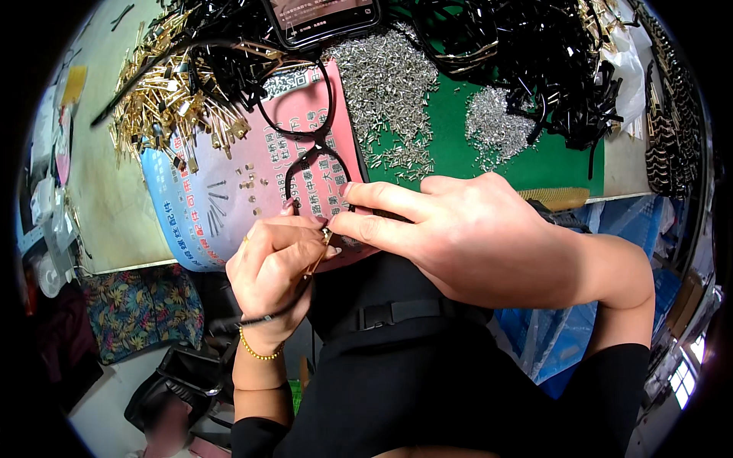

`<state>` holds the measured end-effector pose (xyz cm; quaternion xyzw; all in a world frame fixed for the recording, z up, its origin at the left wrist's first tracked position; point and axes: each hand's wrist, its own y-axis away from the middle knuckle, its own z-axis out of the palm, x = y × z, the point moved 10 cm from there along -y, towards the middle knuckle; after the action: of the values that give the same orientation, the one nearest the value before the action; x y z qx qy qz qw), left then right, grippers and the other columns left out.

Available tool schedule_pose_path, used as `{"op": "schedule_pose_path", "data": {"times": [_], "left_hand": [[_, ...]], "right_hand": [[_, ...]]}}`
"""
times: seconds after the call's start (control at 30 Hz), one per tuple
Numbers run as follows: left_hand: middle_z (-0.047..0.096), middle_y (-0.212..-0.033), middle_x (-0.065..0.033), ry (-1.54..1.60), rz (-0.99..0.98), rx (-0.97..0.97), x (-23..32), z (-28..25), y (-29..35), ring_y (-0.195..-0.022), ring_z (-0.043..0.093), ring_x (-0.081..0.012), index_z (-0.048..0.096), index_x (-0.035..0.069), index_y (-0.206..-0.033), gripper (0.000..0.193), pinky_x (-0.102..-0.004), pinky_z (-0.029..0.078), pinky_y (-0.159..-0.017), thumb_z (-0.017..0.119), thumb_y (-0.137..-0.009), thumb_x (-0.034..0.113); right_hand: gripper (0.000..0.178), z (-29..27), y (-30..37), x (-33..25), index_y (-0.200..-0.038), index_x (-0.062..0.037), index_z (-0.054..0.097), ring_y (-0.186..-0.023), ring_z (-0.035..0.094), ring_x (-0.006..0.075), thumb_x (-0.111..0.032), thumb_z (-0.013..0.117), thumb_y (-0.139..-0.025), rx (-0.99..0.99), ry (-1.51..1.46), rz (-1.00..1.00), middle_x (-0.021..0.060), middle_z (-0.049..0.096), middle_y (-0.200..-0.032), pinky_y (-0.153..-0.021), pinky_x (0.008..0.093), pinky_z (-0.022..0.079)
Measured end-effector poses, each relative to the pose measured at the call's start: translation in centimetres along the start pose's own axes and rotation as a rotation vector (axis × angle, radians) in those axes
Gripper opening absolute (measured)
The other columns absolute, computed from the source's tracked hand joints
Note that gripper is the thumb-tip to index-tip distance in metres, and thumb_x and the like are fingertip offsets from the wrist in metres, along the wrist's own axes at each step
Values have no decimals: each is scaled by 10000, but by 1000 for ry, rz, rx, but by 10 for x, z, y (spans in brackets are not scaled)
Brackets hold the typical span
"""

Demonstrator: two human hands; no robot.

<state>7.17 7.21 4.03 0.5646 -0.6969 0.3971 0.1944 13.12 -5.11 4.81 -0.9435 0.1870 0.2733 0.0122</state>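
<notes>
A pair of black eyeglasses (321, 138) is held at the table's near edge, its front standing away from me. One temple is at the far end, stretching left over the gold parts. My left hand (271, 256) is closed around a temple arm (298, 296), gold near the hinge and dark at the tip, which hangs down past the wrist. My right hand (458, 229) is closed on the near side of the eyeglasses, fingers reaching to the lens rim. Both hands' fingertips meet at the near hinge; what they pinch there is mostly hidden.
Gold temple arms (160, 84) lie heaped at far left. Small silver screws or pins (389, 91) and a finer silver pile (500, 126) lie on a green mat (561, 164). Black eyeglass parts (565, 69) are piled far right. A phone (321, 19) stands behind; a printed sheet (172, 221) lies underneath.
</notes>
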Motion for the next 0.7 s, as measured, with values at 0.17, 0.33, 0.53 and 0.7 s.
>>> {"op": "schedule_pose_path", "data": {"times": [0.17, 0.33, 0.53, 0.7], "left_hand": [[699, -888, -120, 28, 1, -5, -3, 0, 5, -903, 718, -288, 601, 40, -939, 347, -480, 566, -942, 794, -718, -146], [654, -965, -111, 35, -25, -3, -5, 0, 7, -941, 711, -275, 610, 36, -956, 339, -485, 561, -977, 811, -735, -123], [575, -1078, -103, 58, -31, 32, -8, -1, 13, -973, 703, -251, 638, 44, -978, 342, -463, 566, -991, 823, -734, -108], [566, -1086, -108, 39, -31, 47, -6, -2, 14, -967, 703, -253, 646, 40, -975, 336, -453, 570, -981, 819, -733, -117]], "right_hand": [[566, 0, -1, 2, -1307, -170, 624, -668, 662, 184, -53, 702, -759, -38, -2, 5, 25, 653, -1274, -514, 302, 537], [559, -2, 0, 1, -1307, -173, 624, -671, 667, 199, -50, 695, -767, 11, -39, 0, 34, 653, -1276, -522, 318, 544], [537, -3, -1, -2, -1283, -139, 618, -671, 668, 216, -53, 700, -759, 5, -19, -8, 59, 649, -1250, -533, 329, 548], [458, -4, -3, -8, -1227, -81, 630, -654, 658, 201, -120, 706, -777, 12, 52, -43, 68, 660, -1167, -511, 313, 532]]}}
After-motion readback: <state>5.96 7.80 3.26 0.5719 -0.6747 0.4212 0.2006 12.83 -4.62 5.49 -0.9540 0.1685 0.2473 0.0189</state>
